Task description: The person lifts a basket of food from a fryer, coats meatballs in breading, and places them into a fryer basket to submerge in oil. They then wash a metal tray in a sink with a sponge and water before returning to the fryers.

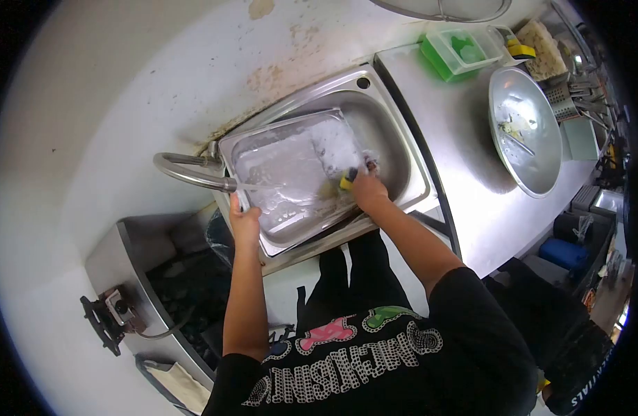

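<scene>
A rectangular metal tray (pixel 277 231) lies tilted in the steel sink (pixel 400 173), with water and white suds in it. My left hand (pixel 244 220) is closed on the tray's left rim, below the spout of the faucet (pixel 194 173). A thin stream runs from that spout into the tray. Over the tray's right side, my right hand (pixel 369 192) is closed around a yellow and dark sponge (pixel 348 178). White foam lies just beyond this hand. Part of the sponge is hidden by my fingers.
Right of the sink is a steel counter (pixel 464 152) with a large metal bowl (pixel 503 142) holding a utensil and food scraps. Behind it stand a plastic container of green liquid (pixel 464 52) and a large sponge (pixel 541 52). A person in dark clothes (pixel 548 312) is at the lower right.
</scene>
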`<move>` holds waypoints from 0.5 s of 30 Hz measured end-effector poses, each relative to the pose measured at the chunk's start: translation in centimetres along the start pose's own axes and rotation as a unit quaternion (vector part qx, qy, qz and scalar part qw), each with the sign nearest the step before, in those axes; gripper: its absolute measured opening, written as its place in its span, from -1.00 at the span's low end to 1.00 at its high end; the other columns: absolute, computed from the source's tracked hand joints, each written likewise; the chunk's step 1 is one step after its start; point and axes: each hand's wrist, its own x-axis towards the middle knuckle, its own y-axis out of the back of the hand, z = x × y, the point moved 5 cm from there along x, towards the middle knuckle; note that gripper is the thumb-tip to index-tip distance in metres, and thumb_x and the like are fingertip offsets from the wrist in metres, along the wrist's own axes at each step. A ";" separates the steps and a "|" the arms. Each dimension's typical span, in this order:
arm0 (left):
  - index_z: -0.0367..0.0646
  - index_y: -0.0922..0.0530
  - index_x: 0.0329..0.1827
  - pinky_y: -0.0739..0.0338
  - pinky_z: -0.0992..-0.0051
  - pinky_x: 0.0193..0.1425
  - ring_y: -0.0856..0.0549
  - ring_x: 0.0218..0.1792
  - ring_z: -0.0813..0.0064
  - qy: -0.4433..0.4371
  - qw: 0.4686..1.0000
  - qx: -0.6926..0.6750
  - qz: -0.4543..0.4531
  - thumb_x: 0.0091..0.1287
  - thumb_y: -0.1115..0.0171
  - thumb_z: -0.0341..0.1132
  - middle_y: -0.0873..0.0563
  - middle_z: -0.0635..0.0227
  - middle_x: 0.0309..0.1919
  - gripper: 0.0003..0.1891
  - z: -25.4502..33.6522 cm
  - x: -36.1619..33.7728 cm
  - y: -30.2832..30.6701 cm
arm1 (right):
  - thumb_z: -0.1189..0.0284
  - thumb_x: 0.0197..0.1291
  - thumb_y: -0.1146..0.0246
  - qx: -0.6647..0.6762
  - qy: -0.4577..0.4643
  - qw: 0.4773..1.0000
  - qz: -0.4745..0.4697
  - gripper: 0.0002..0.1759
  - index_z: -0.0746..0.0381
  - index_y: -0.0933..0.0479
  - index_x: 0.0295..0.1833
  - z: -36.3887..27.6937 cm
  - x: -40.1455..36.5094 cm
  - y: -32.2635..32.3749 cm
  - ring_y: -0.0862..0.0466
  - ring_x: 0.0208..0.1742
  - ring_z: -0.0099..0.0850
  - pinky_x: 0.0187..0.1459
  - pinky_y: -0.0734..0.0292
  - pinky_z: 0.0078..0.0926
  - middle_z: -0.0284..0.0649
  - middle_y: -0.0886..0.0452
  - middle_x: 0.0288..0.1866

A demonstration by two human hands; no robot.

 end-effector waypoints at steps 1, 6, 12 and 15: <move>-0.22 -0.35 0.20 -0.44 0.61 -0.07 -0.57 -0.14 0.53 0.005 1.000 -0.003 -0.008 -0.09 0.05 -0.69 -0.56 0.39 -0.09 -0.35 -0.1 0.1 0.0 | 0.43 0.23 0.03 -0.034 0.015 0.996 0.081 -0.60 0.43 -0.29 0.13 -0.2 0.4 0.0 -0.48 0.11 -0.04 0.09 -0.44 -0.19 0.13 -0.41 0.13; -0.20 -0.35 0.19 -0.43 0.62 -0.09 -0.57 -0.18 0.55 0.000 1.000 0.005 -0.025 -0.09 0.06 -0.69 -0.56 0.42 -0.13 -0.36 0.2 0.0 -0.1 | 0.47 0.23 0.06 0.101 -0.006 0.994 0.028 -0.56 0.32 -0.20 0.24 -1.5 6.3 2.8 -0.46 0.15 -0.01 0.18 -0.35 -0.16 0.18 -0.36 0.15; -0.21 -0.30 0.26 -0.43 0.65 -0.12 -0.55 -0.17 0.58 -0.020 1.000 -0.003 -0.013 -0.09 0.06 -0.69 -0.55 0.42 -0.07 -0.31 -0.2 0.2 0.2 | 0.45 0.21 0.05 -0.099 0.140 0.965 0.198 -0.43 0.22 -0.10 0.36 -3.6 8.7 -0.9 -0.16 0.38 0.01 0.24 -0.23 -0.01 0.05 -0.14 0.37; -0.22 -0.28 0.28 -0.42 0.65 -0.11 -0.55 -0.14 0.56 0.005 1.000 -0.003 -0.013 -0.11 0.05 -0.68 -0.54 0.40 -0.03 -0.29 0.7 -0.3 -0.3 | 0.44 0.19 0.04 -0.163 0.147 0.959 0.178 -0.37 0.19 -0.05 0.40 -4.5 7.1 -2.0 0.03 0.46 0.00 0.28 -0.17 -0.02 -0.03 0.00 0.45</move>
